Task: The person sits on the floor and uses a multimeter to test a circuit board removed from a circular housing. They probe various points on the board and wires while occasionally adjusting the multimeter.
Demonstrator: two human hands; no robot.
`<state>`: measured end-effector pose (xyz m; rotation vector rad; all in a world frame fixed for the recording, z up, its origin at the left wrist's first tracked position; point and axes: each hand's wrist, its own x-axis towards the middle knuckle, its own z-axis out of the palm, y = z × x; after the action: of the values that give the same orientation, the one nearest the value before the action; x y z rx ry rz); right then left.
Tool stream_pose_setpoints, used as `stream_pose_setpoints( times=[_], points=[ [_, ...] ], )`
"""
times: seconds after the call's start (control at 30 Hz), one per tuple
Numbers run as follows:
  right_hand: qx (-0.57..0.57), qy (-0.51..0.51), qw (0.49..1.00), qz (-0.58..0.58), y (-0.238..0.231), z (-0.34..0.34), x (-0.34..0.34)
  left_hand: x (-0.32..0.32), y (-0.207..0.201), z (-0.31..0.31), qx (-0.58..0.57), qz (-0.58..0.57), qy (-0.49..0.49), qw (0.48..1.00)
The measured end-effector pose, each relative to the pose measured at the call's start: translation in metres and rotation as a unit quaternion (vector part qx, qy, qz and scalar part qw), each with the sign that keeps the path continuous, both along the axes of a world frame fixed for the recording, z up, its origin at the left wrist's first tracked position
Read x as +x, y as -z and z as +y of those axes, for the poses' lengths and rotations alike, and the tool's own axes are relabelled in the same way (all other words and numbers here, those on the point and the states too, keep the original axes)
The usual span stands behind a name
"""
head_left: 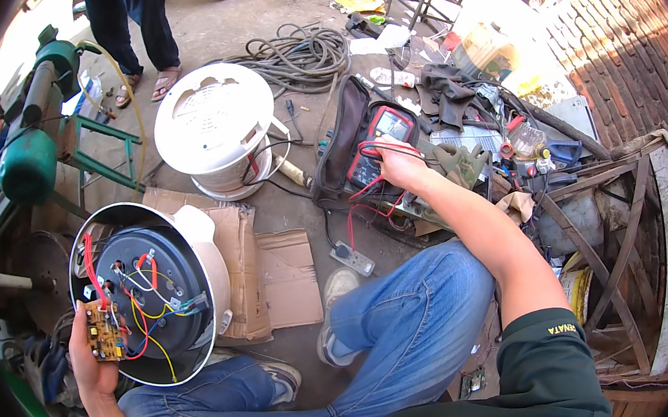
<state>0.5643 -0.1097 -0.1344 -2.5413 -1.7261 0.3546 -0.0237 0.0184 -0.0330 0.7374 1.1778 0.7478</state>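
On the left, my left hand grips a small yellow-brown circuit board by its edge. Red, yellow and blue wires run from the board into an opened round appliance housing with a white outer wall, which leans beside my leg. Inside it sits a dark round base with wire terminals. My right hand reaches to a red and dark multimeter lying in an open black case. Its fingers are closed around looped red test leads, close to the meter's dial; the fingertips are partly hidden.
A white round appliance part stands ahead, with coiled black cable behind it. Flattened cardboard and a power strip lie on the ground. Green machinery is at left; a wooden frame at right. A person stands far left.
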Motion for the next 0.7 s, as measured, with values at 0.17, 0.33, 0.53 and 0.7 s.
stream_pose_setpoints(
  times=[0.17, 0.33, 0.53, 0.7],
  points=[
    [0.077, 0.041, 0.996, 0.007, 0.012, -0.009, 0.001, 0.0, 0.003, -0.002, 0.014, -0.004, 0.003, 1.0],
    [-0.02, 0.073, 0.997, -0.008, -0.005, -0.007, -0.009, -0.002, 0.004, -0.001, 0.022, -0.004, 0.007, 1.0],
    [-0.064, 0.045, 0.995, -0.055, -0.015, -0.001, -0.015, -0.007, 0.005, 0.001, 0.013, -0.006, 0.011, 1.0],
    [0.278, -0.124, 0.951, 0.043, -0.042, 0.0, -0.052, -0.002, 0.007, 0.001, 0.029, -0.017, 0.014, 0.999]
  ],
)
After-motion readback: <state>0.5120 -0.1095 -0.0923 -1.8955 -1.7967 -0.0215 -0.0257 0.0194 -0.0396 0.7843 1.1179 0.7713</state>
